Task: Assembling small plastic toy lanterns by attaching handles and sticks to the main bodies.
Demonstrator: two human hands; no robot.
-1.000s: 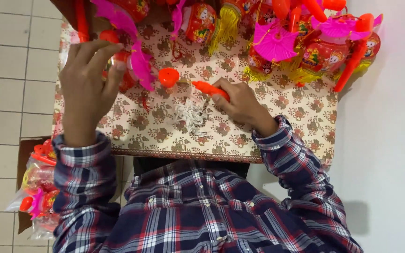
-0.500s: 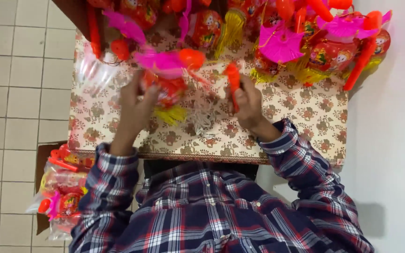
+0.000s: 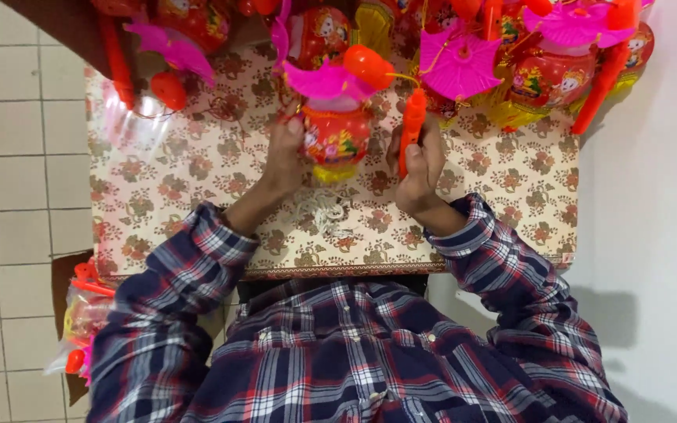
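1. A red toy lantern is gripped by the left hand.
2. An orange stick, long axis upright, is clasped by the right hand, just right of the lantern.
3. Both are held above the floral tablecloth.

top edge chops off most of the finished lanterns at the back, so you only get their lower halves. left hand sits behind the red lantern, fingertips mostly hidden. right hand wraps the orange stick so its lower end is out of sight. the bag of parts on the floor is half covered by the plaid sleeve, contents too blurry to make out
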